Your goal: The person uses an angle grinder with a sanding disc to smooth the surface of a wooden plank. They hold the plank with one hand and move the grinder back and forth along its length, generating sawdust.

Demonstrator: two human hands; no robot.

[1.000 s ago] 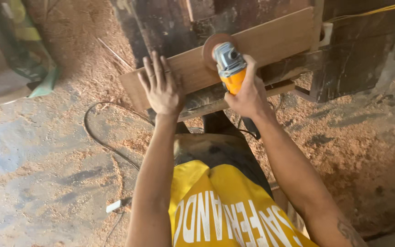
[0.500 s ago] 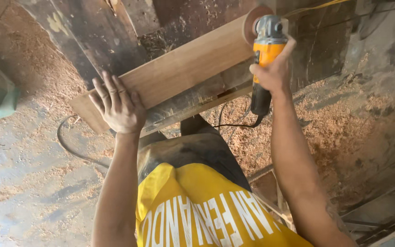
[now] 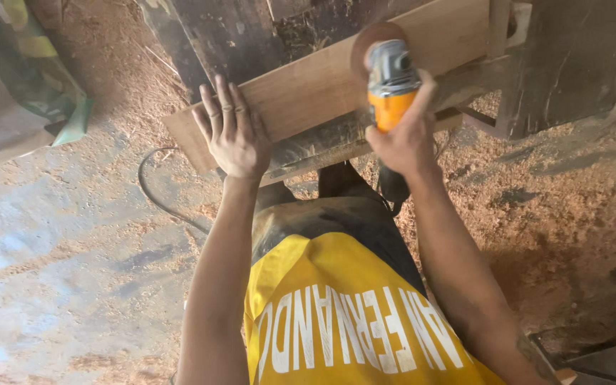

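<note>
Left hand (image 3: pixel 235 132) is flat and open, fingers spread, pressing down on the near-left end of a pale wooden board (image 3: pixel 322 82) that sits tilted across a dark, worn workbench (image 3: pixel 336 139). Right hand (image 3: pixel 404 135) is wrapped tight around an orange and grey angle grinder (image 3: pixel 390 89), its round sanding disc (image 3: pixel 372 43) sitting on the board's face about mid-length. The two hands are well apart, with plenty of bare board between them and more running off to the upper right. The board's left corner overhangs the sawdust-covered floor (image 3: pixel 73 235), where a black cable (image 3: pixel 158 196) loops just beside it.
</note>
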